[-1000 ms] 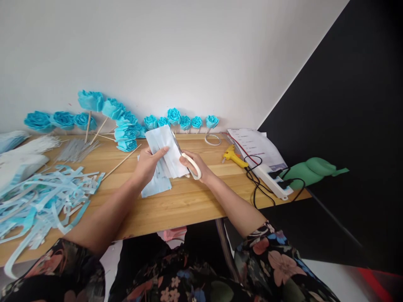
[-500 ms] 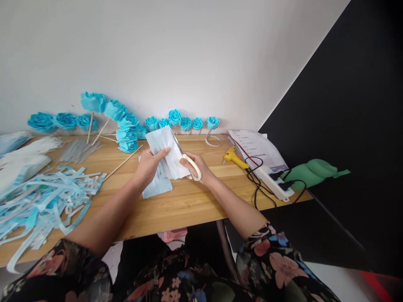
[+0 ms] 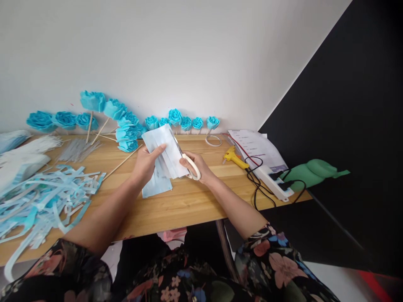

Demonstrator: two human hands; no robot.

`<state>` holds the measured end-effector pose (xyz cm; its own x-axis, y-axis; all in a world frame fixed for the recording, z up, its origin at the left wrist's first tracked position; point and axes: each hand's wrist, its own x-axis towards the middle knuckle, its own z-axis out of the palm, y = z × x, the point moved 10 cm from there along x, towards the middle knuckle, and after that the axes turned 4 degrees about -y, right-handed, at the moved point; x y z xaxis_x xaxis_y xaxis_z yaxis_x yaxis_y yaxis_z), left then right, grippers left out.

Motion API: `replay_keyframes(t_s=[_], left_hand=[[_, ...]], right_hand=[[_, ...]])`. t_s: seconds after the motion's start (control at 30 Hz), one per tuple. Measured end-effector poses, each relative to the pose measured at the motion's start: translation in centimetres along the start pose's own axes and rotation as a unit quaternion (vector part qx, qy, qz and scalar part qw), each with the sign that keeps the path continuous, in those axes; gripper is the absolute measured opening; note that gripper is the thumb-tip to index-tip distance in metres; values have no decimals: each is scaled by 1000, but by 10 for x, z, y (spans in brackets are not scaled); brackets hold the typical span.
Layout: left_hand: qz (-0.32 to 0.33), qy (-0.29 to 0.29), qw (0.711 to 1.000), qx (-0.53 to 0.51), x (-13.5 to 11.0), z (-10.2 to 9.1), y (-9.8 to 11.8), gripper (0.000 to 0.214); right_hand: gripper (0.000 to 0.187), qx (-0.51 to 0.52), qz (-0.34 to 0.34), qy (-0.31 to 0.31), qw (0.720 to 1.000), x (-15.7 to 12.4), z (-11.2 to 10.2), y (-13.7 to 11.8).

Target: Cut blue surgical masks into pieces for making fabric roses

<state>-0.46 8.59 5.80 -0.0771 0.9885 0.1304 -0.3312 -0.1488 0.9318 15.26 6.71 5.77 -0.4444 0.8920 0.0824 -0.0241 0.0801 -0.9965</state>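
Item 1, grip. We record the left hand (image 3: 145,163) closed on a pale blue sheet (image 3: 164,150), thumb laid across its face and fingers behind it, holding it raised and tilted above the middle of the bench (image 3: 189,205). We record the right hand (image 3: 197,167) closed through the white handles of the scissors (image 3: 188,164). The blades run up along the sheet's right edge; how far apart they stand we cannot tell.

Item 2, surface and room. We list a light wooden bench set against a white wall, with a black panel to the right.
- Back edge: blue paper roses (image 3: 185,123) and a tape ring (image 3: 213,139).
- Left end: a heap of blue strips (image 3: 47,197).
- Right end: a yellow glue gun (image 3: 233,156), printed papers (image 3: 255,144), a white power strip (image 3: 272,179) with black cables, and a green object (image 3: 311,170) past the corner.
- Below the left hand: a second blue sheet (image 3: 156,187), lying flat.

Item 3, the sheet. We note it as rectangular, pale blue to whitish, thin and pleated in look, its upper left corner highest.
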Motion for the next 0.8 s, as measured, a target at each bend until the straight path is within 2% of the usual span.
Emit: replay_keyframes(t_s=[0.17,0.4,0.8], left_hand=[[-14,9,1000,15,-1,-2,-3,50],[-26,-38,999,15,-6,12,-5,48],[-36,-42,998,7,-9,15,-5,49]], right_hand=[[63,-17,-7,-30,999,-1,4,-4],[62,-32,-34,7,999,1,-4,-10],[61,-40,-43,22,998,0,-7,-13]])
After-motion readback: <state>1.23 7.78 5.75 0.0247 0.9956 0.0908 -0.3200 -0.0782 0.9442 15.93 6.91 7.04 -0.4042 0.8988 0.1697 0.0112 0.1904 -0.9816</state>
